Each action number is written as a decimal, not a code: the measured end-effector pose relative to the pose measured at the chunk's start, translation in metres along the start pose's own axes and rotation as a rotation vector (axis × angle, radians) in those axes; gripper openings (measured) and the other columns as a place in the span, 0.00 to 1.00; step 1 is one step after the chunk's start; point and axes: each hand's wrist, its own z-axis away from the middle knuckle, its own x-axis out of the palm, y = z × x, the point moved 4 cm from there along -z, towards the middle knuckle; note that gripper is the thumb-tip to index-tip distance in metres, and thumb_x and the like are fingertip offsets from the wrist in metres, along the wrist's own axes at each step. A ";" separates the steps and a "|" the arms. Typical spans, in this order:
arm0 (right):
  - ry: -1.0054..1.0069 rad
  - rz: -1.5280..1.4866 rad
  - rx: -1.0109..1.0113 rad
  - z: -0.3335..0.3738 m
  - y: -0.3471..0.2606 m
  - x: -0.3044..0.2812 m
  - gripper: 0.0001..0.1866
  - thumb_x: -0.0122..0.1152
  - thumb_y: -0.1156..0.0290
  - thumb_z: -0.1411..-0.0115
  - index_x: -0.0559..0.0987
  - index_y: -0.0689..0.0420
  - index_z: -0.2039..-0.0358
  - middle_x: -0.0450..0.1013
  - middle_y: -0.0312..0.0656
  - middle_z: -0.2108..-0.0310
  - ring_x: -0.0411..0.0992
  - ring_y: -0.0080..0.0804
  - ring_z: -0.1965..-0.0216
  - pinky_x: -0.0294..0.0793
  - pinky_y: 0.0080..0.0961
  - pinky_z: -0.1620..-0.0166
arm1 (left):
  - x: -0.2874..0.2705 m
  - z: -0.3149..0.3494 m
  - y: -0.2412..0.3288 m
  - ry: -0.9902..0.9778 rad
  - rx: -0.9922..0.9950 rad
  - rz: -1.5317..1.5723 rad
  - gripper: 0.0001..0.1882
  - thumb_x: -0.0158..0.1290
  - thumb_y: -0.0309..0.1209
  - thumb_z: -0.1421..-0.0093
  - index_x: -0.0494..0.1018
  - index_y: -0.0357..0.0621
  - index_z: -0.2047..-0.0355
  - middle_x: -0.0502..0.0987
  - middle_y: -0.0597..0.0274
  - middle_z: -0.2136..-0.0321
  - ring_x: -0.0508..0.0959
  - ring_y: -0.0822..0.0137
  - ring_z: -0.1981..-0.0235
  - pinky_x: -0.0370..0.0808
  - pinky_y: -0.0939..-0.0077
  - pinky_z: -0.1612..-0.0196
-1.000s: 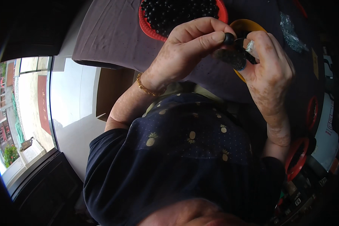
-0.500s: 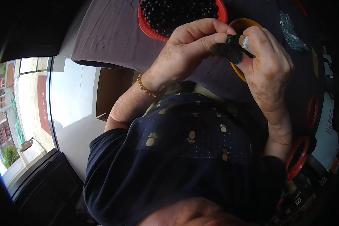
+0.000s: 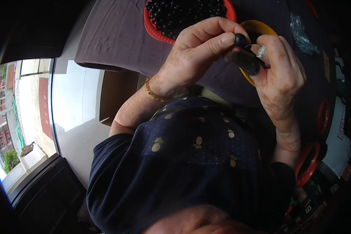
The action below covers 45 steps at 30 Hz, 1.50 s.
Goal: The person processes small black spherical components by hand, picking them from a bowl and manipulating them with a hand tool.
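Observation:
My left hand (image 3: pixel 206 50) pinches a small round black ball (image 3: pixel 240 39) between thumb and forefinger. Close beside it, my right hand (image 3: pixel 280 74) has its fingers curled in. A dark, rough-looking cover (image 3: pixel 243 63) with a blue edge sits over the right thumb, and white tape (image 3: pixel 261 52) wraps a right finger. Between the right fingertips there may be something thin, too small to name. Both hands are over the near side of a yellow bowl (image 3: pixel 276 29), whose inside they partly hide. Left of it stands a red basket (image 3: pixel 152 29) heaped with similar black balls (image 3: pixel 187 17).
A purple-grey cloth (image 3: pixel 113 35) covers the table. Crumpled clear plastic (image 3: pixel 300 35) lies at the far right. An open cardboard box (image 3: pixel 119 93) stands below the table's left edge. Red round-rimmed containers (image 3: pixel 308 165) are low at right. A window (image 3: pixel 27 113) is at left.
The black ball now shows plainly at my left fingertips. My right hand has shifted slightly to the right and down, opening a small gap between the hands.

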 end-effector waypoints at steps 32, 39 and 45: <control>0.010 0.055 0.027 -0.002 -0.006 0.003 0.19 0.62 0.58 0.49 0.73 0.60 0.66 0.69 0.36 0.76 0.71 0.29 0.77 0.71 0.22 0.76 | -0.015 0.000 -0.005 0.014 0.050 0.111 0.11 0.46 0.29 0.38 0.70 0.36 0.58 0.73 0.64 0.69 0.71 0.78 0.70 0.70 0.85 0.63; 0.064 0.062 -0.020 -0.011 -0.007 0.008 0.18 0.65 0.59 0.52 0.73 0.59 0.69 0.69 0.36 0.78 0.71 0.30 0.78 0.71 0.24 0.76 | -0.015 0.004 0.000 0.010 0.039 0.025 0.15 0.46 0.33 0.37 0.67 0.35 0.54 0.73 0.63 0.66 0.72 0.74 0.67 0.72 0.79 0.58; 0.063 0.063 -0.031 -0.012 -0.006 0.010 0.16 0.66 0.62 0.54 0.73 0.58 0.71 0.70 0.36 0.79 0.72 0.30 0.78 0.72 0.24 0.76 | -0.014 0.003 0.000 -0.020 0.061 0.028 0.16 0.47 0.33 0.38 0.67 0.35 0.54 0.73 0.64 0.67 0.69 0.77 0.72 0.67 0.84 0.67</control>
